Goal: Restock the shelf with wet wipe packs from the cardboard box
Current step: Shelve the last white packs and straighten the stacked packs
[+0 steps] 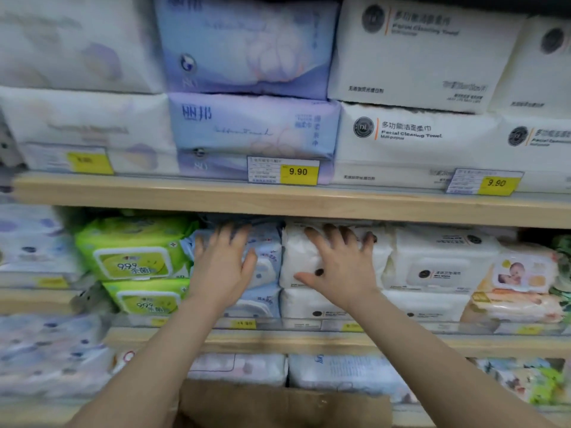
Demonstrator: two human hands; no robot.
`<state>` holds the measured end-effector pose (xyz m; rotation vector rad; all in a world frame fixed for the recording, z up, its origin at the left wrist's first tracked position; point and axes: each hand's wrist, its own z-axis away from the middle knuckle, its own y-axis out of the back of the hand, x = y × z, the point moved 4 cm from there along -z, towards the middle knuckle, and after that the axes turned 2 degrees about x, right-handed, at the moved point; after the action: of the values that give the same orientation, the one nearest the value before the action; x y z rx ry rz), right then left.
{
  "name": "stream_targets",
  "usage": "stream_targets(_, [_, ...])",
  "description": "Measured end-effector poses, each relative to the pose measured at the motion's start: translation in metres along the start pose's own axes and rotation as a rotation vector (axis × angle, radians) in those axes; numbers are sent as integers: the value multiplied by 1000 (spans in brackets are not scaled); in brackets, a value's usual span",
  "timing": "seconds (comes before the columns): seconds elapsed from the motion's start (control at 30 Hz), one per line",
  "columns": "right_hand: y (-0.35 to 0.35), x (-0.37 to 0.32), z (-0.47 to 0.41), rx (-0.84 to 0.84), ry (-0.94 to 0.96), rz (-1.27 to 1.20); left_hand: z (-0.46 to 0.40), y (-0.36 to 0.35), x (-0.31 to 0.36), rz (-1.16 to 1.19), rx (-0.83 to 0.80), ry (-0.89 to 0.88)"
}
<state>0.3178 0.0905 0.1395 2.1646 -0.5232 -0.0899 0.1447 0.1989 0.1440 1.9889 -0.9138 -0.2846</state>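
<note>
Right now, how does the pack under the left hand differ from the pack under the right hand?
The blue pack under the left hand is pale blue with printed marks; the white pack under the right hand is plain white with a small dark round logo. The blue pack sits beside the green packs, the white pack beside more white packs. Both lie on the middle shelf, each atop a matching pack, each pressed by spread fingers.

Both bare forearms reach forward and up, converging slightly. The left hand (pixel 223 267) lies flat, palm forward, fingers straight and close together. The right hand (pixel 340 267) is also flat, its fingers spread wide and thumb stretched out leftward.
</note>
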Motion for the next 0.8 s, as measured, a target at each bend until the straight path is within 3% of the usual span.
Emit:
stream_targets(0.1, [14,-33,-12,32,90,-75,3,31,-63,-99,99,81])
stream_targets(0.2, [13,-92,-29,-17,284,-218,13,32,-122,-189,-60,208])
stream_targets(0.27, [4,-124,-40,-68,339,-267,21,19,-136,-202,-142,167])
stream_targets(0.37, [-14,-144,-48,-155,309,-296,24,12,-138,-193,-130,141])
stream_targets(0.6, [-25,-154,-45,-38,150,-135,26,9,-142,-146,-32,105])
stream_targets(0.8, [-27,-155,-53,-183,97,-134,28,9,-141,-139,-5,110])
